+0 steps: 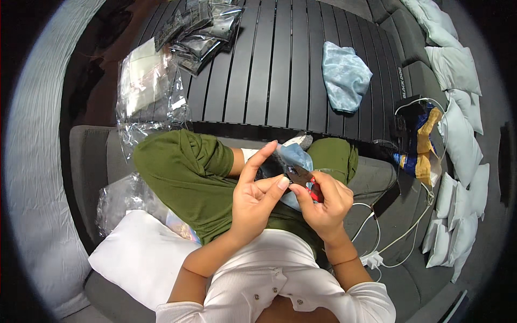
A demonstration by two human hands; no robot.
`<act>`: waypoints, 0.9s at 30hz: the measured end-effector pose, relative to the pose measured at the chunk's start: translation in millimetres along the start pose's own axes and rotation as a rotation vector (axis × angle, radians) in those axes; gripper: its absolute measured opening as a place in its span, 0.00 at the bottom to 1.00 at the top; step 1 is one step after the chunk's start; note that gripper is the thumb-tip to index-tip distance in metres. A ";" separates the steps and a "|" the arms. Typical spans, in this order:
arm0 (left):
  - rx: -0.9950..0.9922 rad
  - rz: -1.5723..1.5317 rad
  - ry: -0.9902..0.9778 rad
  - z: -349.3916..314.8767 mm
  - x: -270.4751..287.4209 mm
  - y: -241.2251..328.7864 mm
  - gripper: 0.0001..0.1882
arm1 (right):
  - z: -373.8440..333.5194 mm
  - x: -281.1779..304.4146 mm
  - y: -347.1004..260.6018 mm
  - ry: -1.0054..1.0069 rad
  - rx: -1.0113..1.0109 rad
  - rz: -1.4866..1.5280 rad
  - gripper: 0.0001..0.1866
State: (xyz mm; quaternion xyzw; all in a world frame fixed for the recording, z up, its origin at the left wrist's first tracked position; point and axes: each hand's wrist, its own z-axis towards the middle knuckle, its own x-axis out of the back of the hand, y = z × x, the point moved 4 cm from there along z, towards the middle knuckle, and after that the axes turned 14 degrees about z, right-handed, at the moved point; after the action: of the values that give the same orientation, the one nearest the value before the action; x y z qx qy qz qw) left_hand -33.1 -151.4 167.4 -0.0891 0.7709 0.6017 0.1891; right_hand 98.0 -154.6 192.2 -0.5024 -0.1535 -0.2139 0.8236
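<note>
Above my lap both hands are raised close together. My right hand (326, 204) is closed around a small red-and-black thing (314, 189), whose kind I cannot make out; a dark flat part (299, 174) points from it toward my other hand. The thumb and a finger of my left hand (254, 200) pinch together at the near end of that dark part, while the index finger stretches up; what they hold is too small to name. Just behind the fingers is a dark, shiny piece (267, 170). Light blue cloth (295, 155) lies behind and below the hands.
A black slatted table (258, 64) stands ahead. It carries a light blue cushion-like piece (344, 76), shiny black packets (204, 37) and a clear bag with pale contents (146, 81). A white pillow (141, 253) lies at left; white cables (398, 247) and small pillows (463, 140) are at right.
</note>
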 end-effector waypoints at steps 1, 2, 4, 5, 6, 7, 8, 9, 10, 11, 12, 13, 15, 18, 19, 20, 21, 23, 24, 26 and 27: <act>0.000 0.000 0.002 0.2 0.2 -0.1 0.29 | -0.4 -0.5 0.8 -0.003 -0.003 0.019 0.16; 0.023 -0.040 0.000 1.1 -0.1 -0.6 0.29 | -0.4 -0.3 1.2 -0.004 -0.007 0.035 0.16; 0.046 -0.080 -0.003 1.5 -0.6 -1.7 0.29 | -1.4 2.0 3.3 -0.018 -0.036 0.084 0.15; 0.066 -0.108 -0.007 1.1 -0.7 -3.5 0.29 | -2.4 2.8 5.2 -0.034 -0.066 0.135 0.15; 0.086 -0.137 -0.011 0.8 -1.0 -4.9 0.29 | -4.7 3.4 7.7 -0.034 -0.066 0.136 0.15; 0.086 -0.136 -0.010 1.4 -1.6 -4.7 0.29 | -8.5 3.2 12.9 -0.033 -0.105 0.162 0.15; 0.096 -0.192 -0.009 1.9 -2.9 -4.3 0.28 | -11.5 3.6 15.7 -0.030 -0.145 0.186 0.15; 0.106 -0.248 -0.008 2.3 -3.7 -4.1 0.28 | -13.1 4.5 14.8 -0.030 -0.146 0.185 0.15; 0.107 -0.249 -0.009 2.5 -3.8 -4.2 0.28 | -15.6 6.4 18.6 0.027 -0.267 0.312 0.15; 0.124 -0.263 -0.002 2.9 -3.3 -5.4 0.27 | -18.1 7.2 23.4 0.086 -0.388 0.439 0.15; 0.141 -0.277 0.006 3.1 -2.9 -6.5 0.27 | -19.8 8.0 27.0 0.109 -0.410 0.454 0.18; 0.142 -0.277 0.005 3.3 -3.8 -5.9 0.27 | -19.9 8.5 28.0 0.110 -0.410 0.454 0.18; 0.175 -0.302 0.048 3.6 -5.3 -5.7 0.25 | -18.5 10.4 28.5 0.132 -0.369 0.455 0.19; 0.138 -0.293 0.032 1.7 -2.9 -10.5 0.20 | -16.9 9.6 26.3 0.096 -0.349 0.413 0.21; 0.137 -0.293 0.033 1.2 -1.6 -11.6 0.20 | -17.4 9.5 28.4 0.095 -0.348 0.414 0.21; 0.161 -0.274 0.035 0.5 -0.3 -13.5 0.18 | -18.2 9.9 30.7 0.089 -0.304 0.405 0.19; 0.184 -0.255 0.037 -0.1 1.4 -15.2 0.16 | -18.2 10.2 31.3 0.083 -0.260 0.396 0.17; 0.189 -0.254 0.013 -0.4 2.9 -15.2 0.15 | -16.3 10.4 30.6 0.087 -0.254 0.385 0.17; 0.172 -0.224 0.009 0.1 2.5 -13.2 0.16 | -15.7 10.6 30.1 0.090 -0.249 0.373 0.17; 0.155 -0.193 0.004 1.8 1.4 -8.3 0.17 | -16.2 11.9 31.2 0.087 -0.255 0.363 0.17; 0.182 -0.145 -0.011 3.1 0.7 -5.7 0.19 | -16.6 12.6 31.8 0.083 -0.260 0.353 0.17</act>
State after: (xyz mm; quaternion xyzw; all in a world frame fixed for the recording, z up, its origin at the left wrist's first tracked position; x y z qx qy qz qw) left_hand -31.2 -149.9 161.4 -0.1237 0.8129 0.5144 0.2436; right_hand 125.6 -159.1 166.4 -0.6143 0.0000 -0.1049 0.7820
